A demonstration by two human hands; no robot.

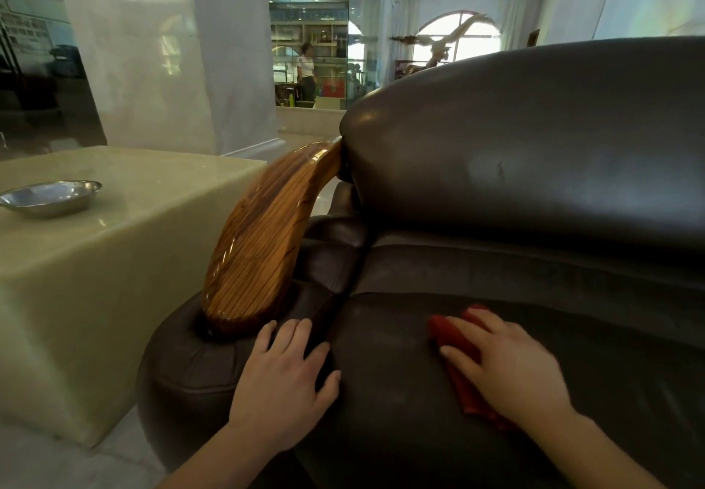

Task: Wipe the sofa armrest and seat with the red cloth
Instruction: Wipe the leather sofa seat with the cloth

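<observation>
the dark brown leather sofa seat carries the red cloth, which lies flat on the cushion with the right hand pressed palm down on top of it. the left hand rests spread on the padded leather armrest, just beside the seat. the pale stone side table next to the sofa carries a shallow metal dish.

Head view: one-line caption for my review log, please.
Right hand presses the red cloth flat on the sofa seat; left hand rests by the wooden armrest.
</observation>
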